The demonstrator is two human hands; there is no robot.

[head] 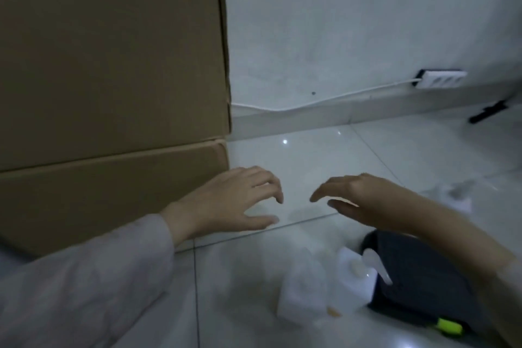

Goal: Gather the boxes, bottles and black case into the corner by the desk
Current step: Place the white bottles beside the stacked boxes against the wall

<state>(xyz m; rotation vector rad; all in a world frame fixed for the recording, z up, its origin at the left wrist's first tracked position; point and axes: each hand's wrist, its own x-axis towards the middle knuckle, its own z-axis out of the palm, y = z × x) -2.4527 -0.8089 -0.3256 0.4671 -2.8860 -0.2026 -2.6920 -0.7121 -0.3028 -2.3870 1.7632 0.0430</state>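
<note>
Two stacked cardboard boxes fill the left: a tall one (113, 45) on a flatter one (113, 192). My left hand (234, 200) hovers over the tiled floor just right of the lower box, fingers loosely curved, holding nothing. My right hand (364, 200) faces it, fingers relaxed and empty. Below my hands stand two white bottles, a blurred one (303, 291) and one with a pump top (357, 274). A black case (418, 277) with a yellow-green tab lies under my right forearm. Another blurred white bottle (454, 195) sits behind my right arm.
A white wall with a baseboard (310, 118) closes the far side. A power strip (440, 79) with a white cable lies along it. A small black object (487, 113) rests on the floor at the far right. Glossy floor tile (310, 155) shows between boxes and wall.
</note>
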